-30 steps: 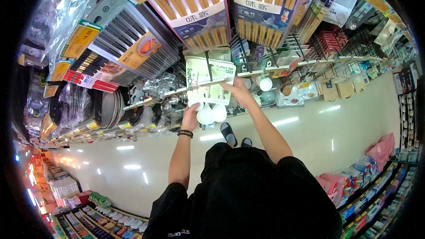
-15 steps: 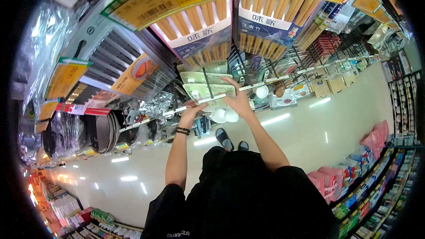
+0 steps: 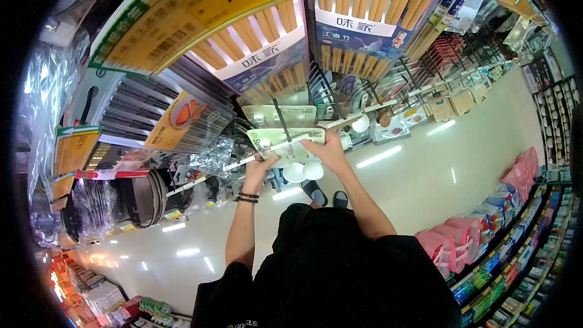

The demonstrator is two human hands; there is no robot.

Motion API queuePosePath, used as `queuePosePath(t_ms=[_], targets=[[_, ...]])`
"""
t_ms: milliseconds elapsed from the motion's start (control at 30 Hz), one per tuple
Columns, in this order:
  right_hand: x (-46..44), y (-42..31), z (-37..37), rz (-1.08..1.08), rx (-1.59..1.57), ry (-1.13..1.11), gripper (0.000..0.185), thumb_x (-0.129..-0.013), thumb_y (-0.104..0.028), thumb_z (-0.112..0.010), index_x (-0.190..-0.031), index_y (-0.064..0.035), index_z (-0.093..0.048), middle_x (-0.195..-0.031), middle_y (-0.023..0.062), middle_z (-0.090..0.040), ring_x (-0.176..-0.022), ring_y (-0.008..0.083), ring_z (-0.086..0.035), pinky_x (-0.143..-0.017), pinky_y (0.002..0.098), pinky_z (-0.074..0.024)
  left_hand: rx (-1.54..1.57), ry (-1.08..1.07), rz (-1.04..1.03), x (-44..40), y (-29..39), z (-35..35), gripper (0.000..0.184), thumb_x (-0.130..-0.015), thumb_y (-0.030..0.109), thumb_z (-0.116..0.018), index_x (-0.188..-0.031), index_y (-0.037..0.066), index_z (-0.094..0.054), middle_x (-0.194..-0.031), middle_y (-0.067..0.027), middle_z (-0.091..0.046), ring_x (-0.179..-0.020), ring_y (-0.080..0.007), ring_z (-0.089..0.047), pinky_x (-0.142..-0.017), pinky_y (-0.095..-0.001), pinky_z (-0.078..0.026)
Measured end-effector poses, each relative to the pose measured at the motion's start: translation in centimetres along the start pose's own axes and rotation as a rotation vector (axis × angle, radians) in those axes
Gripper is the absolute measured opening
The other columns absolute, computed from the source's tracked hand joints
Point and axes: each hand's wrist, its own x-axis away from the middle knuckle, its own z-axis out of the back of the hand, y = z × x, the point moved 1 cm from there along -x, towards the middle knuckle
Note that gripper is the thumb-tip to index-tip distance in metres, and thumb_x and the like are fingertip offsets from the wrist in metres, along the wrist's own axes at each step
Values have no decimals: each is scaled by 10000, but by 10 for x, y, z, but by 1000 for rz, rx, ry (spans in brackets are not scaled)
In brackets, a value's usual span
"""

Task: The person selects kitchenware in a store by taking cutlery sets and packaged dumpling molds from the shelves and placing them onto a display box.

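A pale green cutlery card (image 3: 282,137) hangs at a metal hook, with white round spoon heads (image 3: 303,172) below it. My left hand (image 3: 260,167), with a dark beaded bracelet on its wrist, grips the card's lower left side. At the card's right side, my right hand (image 3: 328,149) holds it between thumb and fingers. The white shelf rail crosses in front of the card. Another green card (image 3: 279,113) hangs just behind. Packs of wooden chopsticks (image 3: 358,24) hang above.
A large yellow price tag (image 3: 200,15) juts out at the upper left. Dark pans (image 3: 143,197) and plastic-wrapped goods stand at the left. Pink bags (image 3: 449,243) line a shelf at the lower right. My feet in sandals are on the pale floor (image 3: 388,188).
The held card has moved lower in view, apart from the card behind it. Both hands stay on its sides. The camera view has shifted, and the price tag looks larger.
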Motion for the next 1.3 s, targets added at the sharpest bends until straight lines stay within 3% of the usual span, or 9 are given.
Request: queuePosePath(t_ms=[400,500,1100,1300], targets=[[28,-3,-3,-167,-100,-50,243,-844,-106,-723,-1041,22,-662,-878,17,-678,-704,46,-571,-586,214,-463,-21,96,-60,60,-3,-6,206,-819,-27,-709,-1024,-23,-689,-973,-65,-705,-830,-102,-634,-767,-251,-506],[33,-6,-4,-152,-95,-96,255,-844,-110,-724,-1051,27,-663,-892,31,-688,-719,53,-583,-604,218,-473,1,107,-68,69,-10,-5,225,-823,-40,-680,-1047,-28,-673,-1023,-83,-699,-881,-129,-648,-821,-281,-514],[58,-2,7,-241,-165,-115,215,-905,-147,-666,-1048,14,-675,-938,35,-697,-801,62,-605,-694,230,-488,75,155,-109,97,-23,-25,204,-832,-28,-685,-1035,-19,-681,-981,-64,-700,-833,-97,-636,-765,-256,-513],[39,-2,5,-225,-149,-138,253,-918,-169,-651,-1100,6,-651,-973,27,-683,-846,58,-594,-725,226,-482,94,168,-74,82,-17,-22,243,-845,-34,-661,-1087,-13,-656,-1046,-65,-689,-889,-116,-641,-823,-274,-507]])
